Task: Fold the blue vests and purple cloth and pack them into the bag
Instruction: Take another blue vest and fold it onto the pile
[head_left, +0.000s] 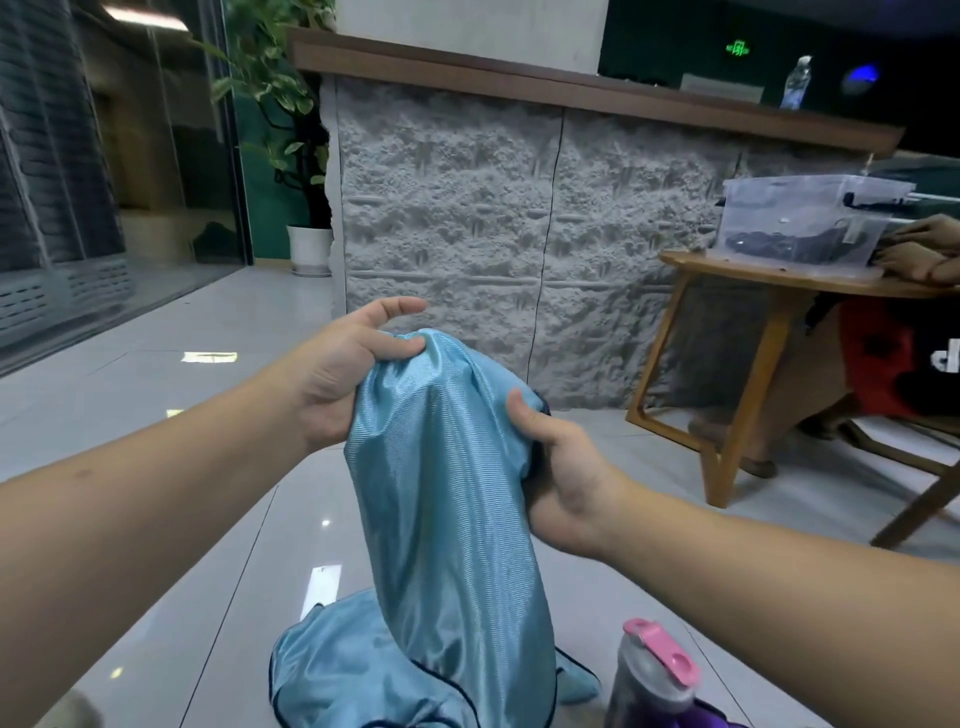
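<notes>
1. Shiny blue fabric hangs between my hands: the blue vest (447, 499) is lifted off the floor, its long axis running nearly upright from my grip down to the tiles, leaning a little toward my left hand at the top.
2. My left hand (337, 374) pinches the top edge, thumb and curled fingers bunching the cloth, with the index finger sticking out free above it.
3. My right hand (561, 478) grips the vest's right edge lower down, thumb on the front and fingers wrapped behind, so both hands are clamped on the same garment.
4. Below my hands the vest's lower end pools on the tiled floor (156, 395), spread toward my left; I cannot tell whether a second vest lies in that heap.
5. I judge this as the start of folding: the vest is held up but not yet flat or squared.
6. Next I need to find matching edges or shoulders, shake it straight, then bring the halves together.
7. Just below my right forearm stands a bottle with a pink lid (649, 675), with something purple (711, 719) at its base.
8. I see no bag from here.
</notes>
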